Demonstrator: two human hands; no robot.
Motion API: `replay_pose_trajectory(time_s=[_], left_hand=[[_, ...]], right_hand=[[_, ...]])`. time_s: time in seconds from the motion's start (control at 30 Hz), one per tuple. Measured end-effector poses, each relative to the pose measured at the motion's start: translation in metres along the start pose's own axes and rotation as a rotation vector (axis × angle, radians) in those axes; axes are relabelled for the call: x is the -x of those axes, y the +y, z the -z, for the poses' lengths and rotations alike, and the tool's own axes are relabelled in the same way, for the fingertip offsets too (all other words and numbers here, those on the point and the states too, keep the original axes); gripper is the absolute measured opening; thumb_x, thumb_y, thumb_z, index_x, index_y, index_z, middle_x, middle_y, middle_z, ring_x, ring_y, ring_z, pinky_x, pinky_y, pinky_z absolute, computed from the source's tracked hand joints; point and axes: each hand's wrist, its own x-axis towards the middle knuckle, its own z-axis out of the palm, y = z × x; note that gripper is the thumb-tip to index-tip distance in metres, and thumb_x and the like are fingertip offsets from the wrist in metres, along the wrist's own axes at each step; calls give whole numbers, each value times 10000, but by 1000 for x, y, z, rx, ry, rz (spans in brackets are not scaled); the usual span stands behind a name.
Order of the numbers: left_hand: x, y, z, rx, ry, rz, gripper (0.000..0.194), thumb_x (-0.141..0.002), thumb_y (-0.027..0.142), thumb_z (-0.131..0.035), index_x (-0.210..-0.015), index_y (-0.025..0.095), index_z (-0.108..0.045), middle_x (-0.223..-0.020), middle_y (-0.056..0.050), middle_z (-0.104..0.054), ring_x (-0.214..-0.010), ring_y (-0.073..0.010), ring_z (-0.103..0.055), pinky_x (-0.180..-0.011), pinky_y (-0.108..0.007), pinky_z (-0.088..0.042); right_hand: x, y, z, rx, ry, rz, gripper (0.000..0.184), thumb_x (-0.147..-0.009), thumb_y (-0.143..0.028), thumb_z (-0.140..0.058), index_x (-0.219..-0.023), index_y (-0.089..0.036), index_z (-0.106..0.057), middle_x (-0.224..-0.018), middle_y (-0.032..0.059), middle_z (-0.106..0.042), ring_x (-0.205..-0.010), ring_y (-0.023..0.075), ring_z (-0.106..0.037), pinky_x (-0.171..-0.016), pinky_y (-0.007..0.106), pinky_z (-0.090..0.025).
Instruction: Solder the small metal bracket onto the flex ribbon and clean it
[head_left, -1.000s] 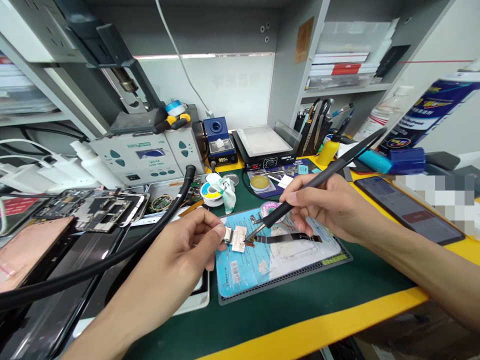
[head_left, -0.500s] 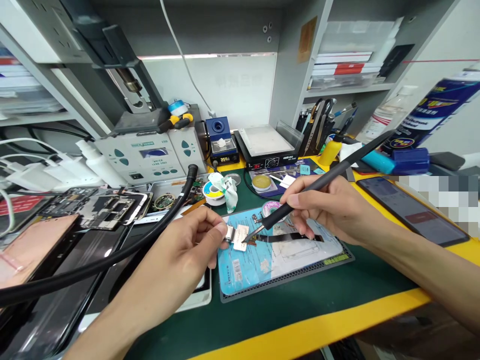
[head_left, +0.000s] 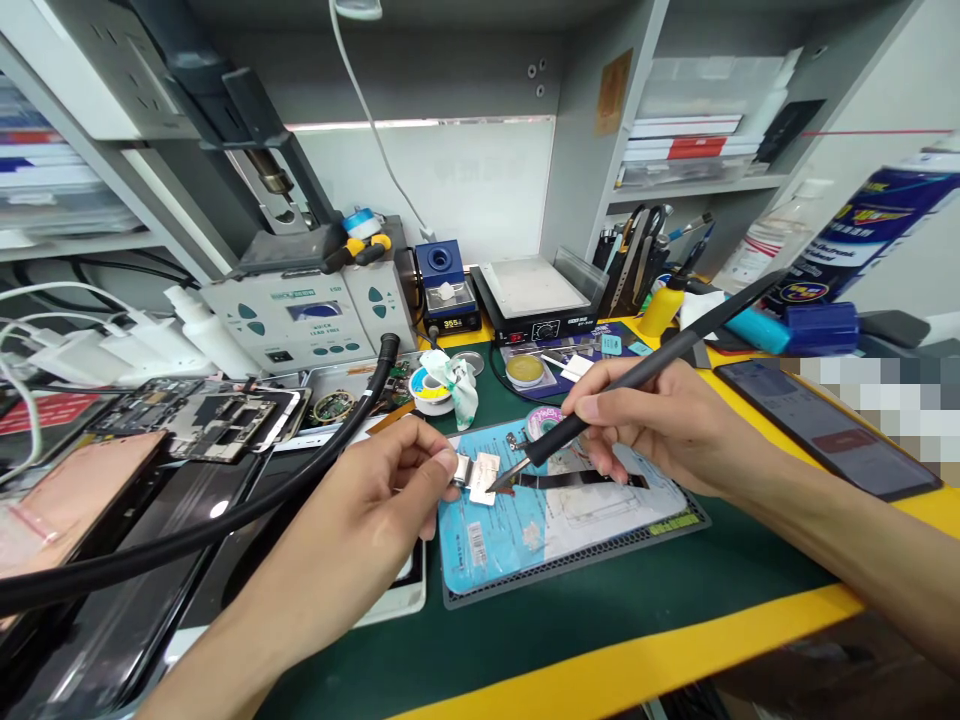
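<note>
Between thumb and fingers, my left hand (head_left: 390,500) pinches the end of a small flex-cable part with a pale flat plate (head_left: 484,478). My right hand (head_left: 645,415) grips a soldering iron (head_left: 592,415) like a pen. The iron's tip meets the plate's right edge; whether it presses on it I cannot tell. A dark ribbon flex cable (head_left: 566,480) runs right from near the tip, below my right fingers. Under both lies a blue and white printed sheet (head_left: 480,570) on a grey mat (head_left: 570,566). A solder spool (head_left: 543,421) with a pink label lies just behind the iron.
A black hose (head_left: 247,525) crosses the left side, above phone parts (head_left: 217,420). Behind stand a rework station (head_left: 307,315), a soldering station (head_left: 446,285) and a hot plate (head_left: 536,285). A tin of yellow paste (head_left: 524,369) sits behind the spool. A phone (head_left: 825,425) lies at the right.
The camera view has shifted slightly, so the scene sits a little lower and to the right. Both hands keep their grips, and the iron's tip stays at the plate's edge.
</note>
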Motion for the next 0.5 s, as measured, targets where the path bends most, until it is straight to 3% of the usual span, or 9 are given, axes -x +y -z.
replay_pose_trajectory(time_s=[0.5], left_hand=[[0,-1,1,8,-1,-3,246,-931,461,-553,-875,223,-578,-778,11,-623,-546,-119,-488,-492,-242,-375]], right_hand=[[-1,0,-2,6,0,19,109,-801,-235,-768,-768,-133,-748,-523,20,-625,-471,147,-618,-391,211,-504]])
